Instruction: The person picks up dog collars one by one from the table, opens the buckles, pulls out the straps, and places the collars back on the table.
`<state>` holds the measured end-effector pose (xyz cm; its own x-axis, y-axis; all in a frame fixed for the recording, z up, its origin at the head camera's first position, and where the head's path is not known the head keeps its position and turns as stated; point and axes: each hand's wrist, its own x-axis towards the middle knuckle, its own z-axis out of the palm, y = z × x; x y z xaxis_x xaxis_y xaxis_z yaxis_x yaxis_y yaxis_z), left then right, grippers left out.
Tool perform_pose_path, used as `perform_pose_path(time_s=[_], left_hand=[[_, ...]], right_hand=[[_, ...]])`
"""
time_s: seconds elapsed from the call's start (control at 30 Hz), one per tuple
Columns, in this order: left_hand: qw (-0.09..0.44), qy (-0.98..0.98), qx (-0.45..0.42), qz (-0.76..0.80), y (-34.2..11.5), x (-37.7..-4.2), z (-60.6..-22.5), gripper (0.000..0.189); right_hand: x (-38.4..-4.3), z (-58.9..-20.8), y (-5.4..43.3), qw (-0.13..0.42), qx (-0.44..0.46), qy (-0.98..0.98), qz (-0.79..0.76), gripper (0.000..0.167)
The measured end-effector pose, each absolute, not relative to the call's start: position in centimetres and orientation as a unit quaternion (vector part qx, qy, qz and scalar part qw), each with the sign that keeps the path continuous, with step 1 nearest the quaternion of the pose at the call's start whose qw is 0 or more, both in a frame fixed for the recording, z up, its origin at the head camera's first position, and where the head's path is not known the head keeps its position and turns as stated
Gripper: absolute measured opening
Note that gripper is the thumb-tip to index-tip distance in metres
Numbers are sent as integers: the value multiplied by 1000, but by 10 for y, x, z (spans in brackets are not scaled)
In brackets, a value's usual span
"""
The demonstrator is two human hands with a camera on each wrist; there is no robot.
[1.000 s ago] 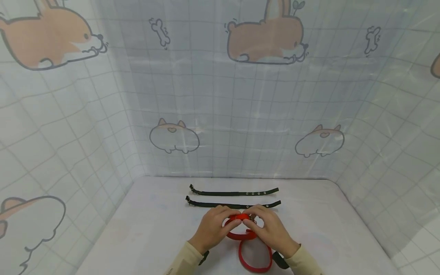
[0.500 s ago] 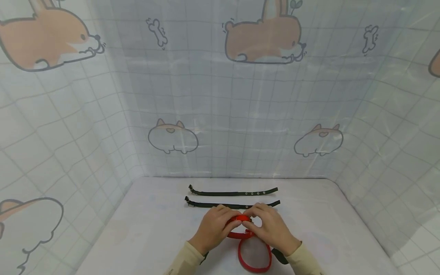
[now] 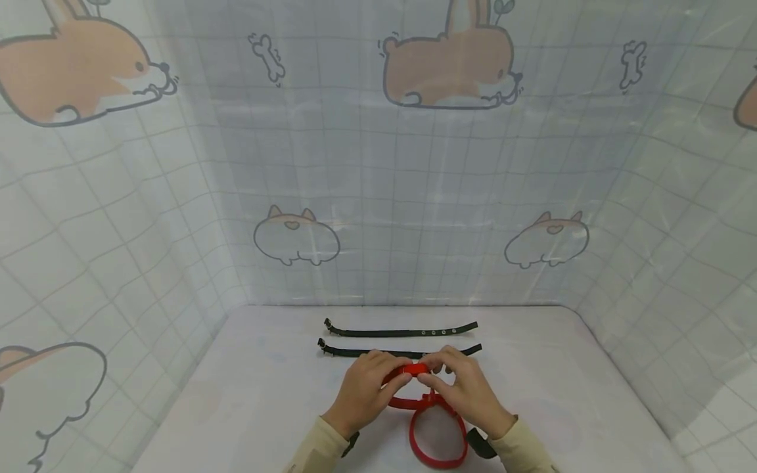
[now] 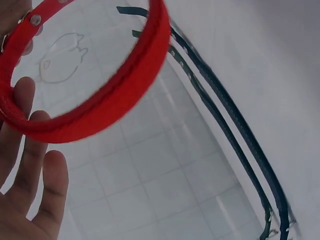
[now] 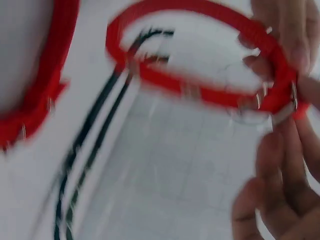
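Note:
A red collar point(image 3: 416, 370), bent into a loop, is held up between both hands above the table. My left hand point(image 3: 362, 394) pinches its band on the left, thumb below and fingers above. My right hand point(image 3: 470, 394) grips the same collar on the right; in the right wrist view its fingers are at the metal buckle point(image 5: 285, 112). Eyelets show along the band in that view, somewhat blurred. Just below the hands, a second red collar point(image 3: 439, 464) lies on the table as a closed loop. Fingers hide part of the held collar.
Two dark collars point(image 3: 378, 333) lie stretched out side by side behind the hands, buckles at the left. The white table point(image 3: 266, 394) is bounded by grid-patterned curtain walls point(image 3: 378, 164) with printed dogs at the back and sides.
The hands keep hold of the red collar, and the right hand has shifted up slightly, turning it a little. The red loop on the table and the dark collars stay put.

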<state>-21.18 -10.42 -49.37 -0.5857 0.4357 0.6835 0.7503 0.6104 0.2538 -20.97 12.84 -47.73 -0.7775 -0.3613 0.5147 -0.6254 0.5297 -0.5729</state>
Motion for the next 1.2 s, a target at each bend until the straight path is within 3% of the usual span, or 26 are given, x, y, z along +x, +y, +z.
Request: perform_pose_path(time_s=[0.23, 0.6, 0.9, 1.2], left_hand=[[300, -849, -373, -223, -100, -210, -492, 25], [292, -844, -356, -275, -102, -208, -490, 27], [300, -848, -332, -285, -106, -208, -494, 26], [295, -859, -318, -273, -107, -208, -493, 25]], right_hand=[[-209, -469, 128, 181, 319, -883, 293, 22], [-210, -472, 133, 169, 324, -839, 404, 24], [-214, -475, 133, 216, 314, -827, 414, 28], [-209, -470, 131, 184, 254, -893, 323, 34]])
